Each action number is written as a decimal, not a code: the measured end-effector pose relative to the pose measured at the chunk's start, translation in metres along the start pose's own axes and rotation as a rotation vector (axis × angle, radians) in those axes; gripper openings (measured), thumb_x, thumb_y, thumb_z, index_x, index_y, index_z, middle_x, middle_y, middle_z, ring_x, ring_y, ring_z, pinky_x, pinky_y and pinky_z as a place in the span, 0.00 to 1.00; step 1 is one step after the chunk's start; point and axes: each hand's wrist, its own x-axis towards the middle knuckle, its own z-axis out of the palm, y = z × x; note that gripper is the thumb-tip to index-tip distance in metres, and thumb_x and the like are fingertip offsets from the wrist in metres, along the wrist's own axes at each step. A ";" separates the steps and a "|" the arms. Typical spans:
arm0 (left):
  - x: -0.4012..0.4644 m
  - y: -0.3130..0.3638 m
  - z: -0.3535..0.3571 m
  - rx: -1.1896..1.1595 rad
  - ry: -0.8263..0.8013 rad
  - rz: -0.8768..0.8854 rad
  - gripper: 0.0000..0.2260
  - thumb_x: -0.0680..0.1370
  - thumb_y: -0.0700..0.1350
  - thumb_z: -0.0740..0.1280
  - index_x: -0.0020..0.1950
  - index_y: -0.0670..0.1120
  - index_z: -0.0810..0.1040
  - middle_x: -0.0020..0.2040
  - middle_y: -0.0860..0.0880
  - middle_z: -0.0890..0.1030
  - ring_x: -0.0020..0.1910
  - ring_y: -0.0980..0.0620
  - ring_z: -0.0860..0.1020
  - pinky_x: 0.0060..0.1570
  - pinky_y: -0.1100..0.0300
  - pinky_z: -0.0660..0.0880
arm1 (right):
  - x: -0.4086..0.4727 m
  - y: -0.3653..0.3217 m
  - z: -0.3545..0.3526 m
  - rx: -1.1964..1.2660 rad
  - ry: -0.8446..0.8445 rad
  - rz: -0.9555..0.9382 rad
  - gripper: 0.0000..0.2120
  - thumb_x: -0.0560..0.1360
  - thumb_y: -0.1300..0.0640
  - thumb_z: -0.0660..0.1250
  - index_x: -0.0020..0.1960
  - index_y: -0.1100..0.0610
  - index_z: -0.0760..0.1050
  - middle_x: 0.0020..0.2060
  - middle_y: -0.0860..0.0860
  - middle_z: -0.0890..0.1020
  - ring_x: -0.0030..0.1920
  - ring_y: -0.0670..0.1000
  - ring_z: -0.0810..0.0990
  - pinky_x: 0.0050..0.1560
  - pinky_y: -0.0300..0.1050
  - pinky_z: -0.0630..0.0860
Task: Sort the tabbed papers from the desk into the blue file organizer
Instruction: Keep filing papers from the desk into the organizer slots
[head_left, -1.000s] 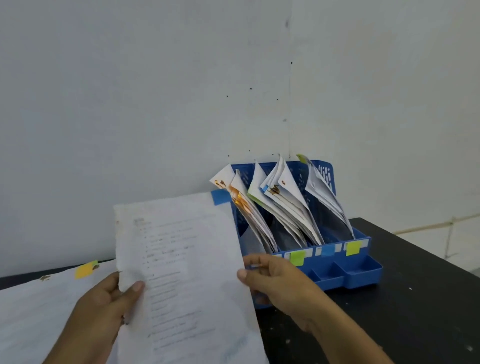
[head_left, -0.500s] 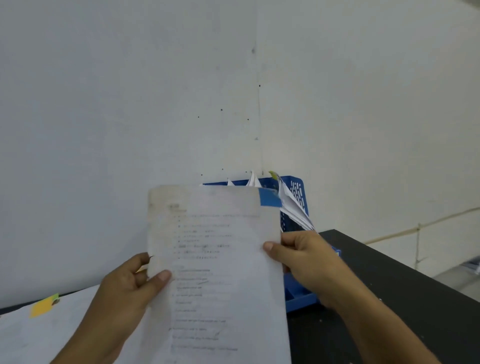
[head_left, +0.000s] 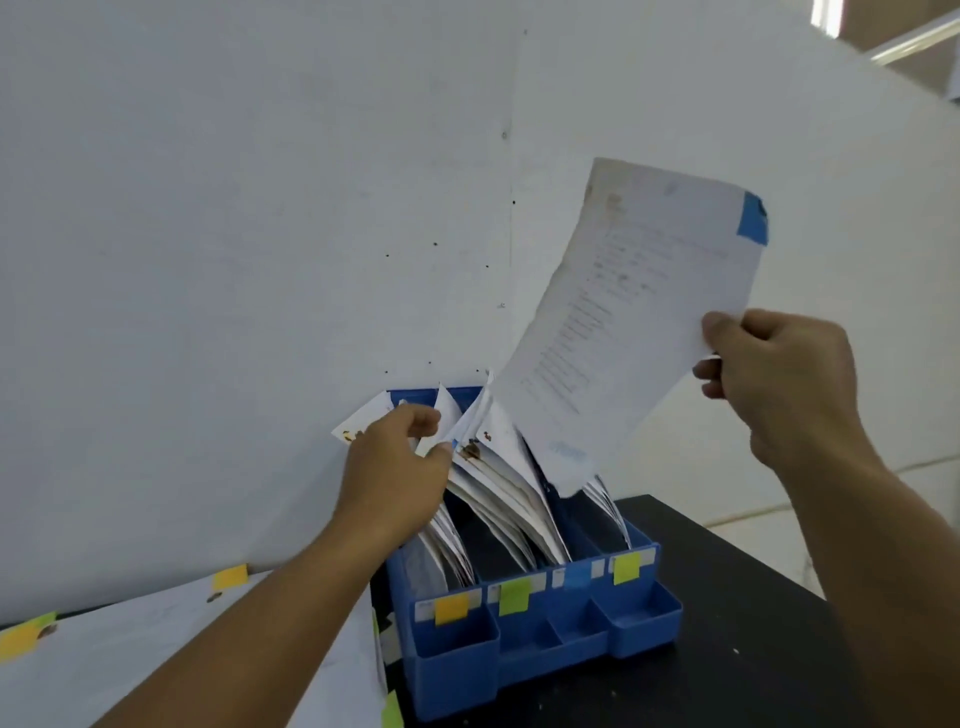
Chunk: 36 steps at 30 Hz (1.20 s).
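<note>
Head view: a printed sheet (head_left: 631, 322) with a blue tab (head_left: 753, 217) hangs tilted above the right slots of the blue file organizer (head_left: 540, 623), likely ready for filing. Right hand (head_left: 779, 379) pinches its right edge. Left hand (head_left: 397, 457), fingers curled, parts the filed papers (head_left: 498, 467), probably opening a gap.

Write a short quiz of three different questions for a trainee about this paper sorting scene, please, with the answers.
1. True or false: the left hand holds the sheet with the blue tab.
2. Which colour is the sticky label on the leftmost front slot of the blue file organizer? A) orange B) pink C) white
3. Fill in: the right hand pinches the sheet at its ____ edge.

Key
1. False; the left hand reaches into the filed papers.
2. A
3. right
</note>
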 end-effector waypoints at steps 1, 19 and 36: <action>0.008 0.000 0.006 -0.002 -0.053 -0.028 0.16 0.76 0.46 0.69 0.63 0.50 0.75 0.58 0.56 0.77 0.51 0.51 0.80 0.56 0.54 0.77 | 0.004 -0.004 0.004 -0.034 0.004 -0.017 0.13 0.78 0.56 0.68 0.35 0.50 0.79 0.33 0.50 0.83 0.25 0.43 0.79 0.29 0.39 0.76; 0.071 -0.013 0.063 0.069 -0.214 -0.396 0.28 0.70 0.55 0.75 0.59 0.36 0.75 0.43 0.47 0.75 0.43 0.48 0.75 0.39 0.59 0.72 | 0.028 -0.008 0.106 -0.406 -0.205 -0.242 0.14 0.77 0.56 0.64 0.41 0.66 0.81 0.35 0.61 0.84 0.37 0.63 0.84 0.39 0.56 0.83; 0.056 -0.007 0.069 -0.379 -0.011 -0.378 0.04 0.73 0.44 0.72 0.43 0.43 0.81 0.38 0.44 0.80 0.37 0.45 0.78 0.37 0.57 0.72 | -0.029 0.095 0.118 -0.620 -0.373 -0.254 0.16 0.80 0.49 0.63 0.40 0.55 0.81 0.29 0.50 0.78 0.31 0.51 0.74 0.30 0.44 0.67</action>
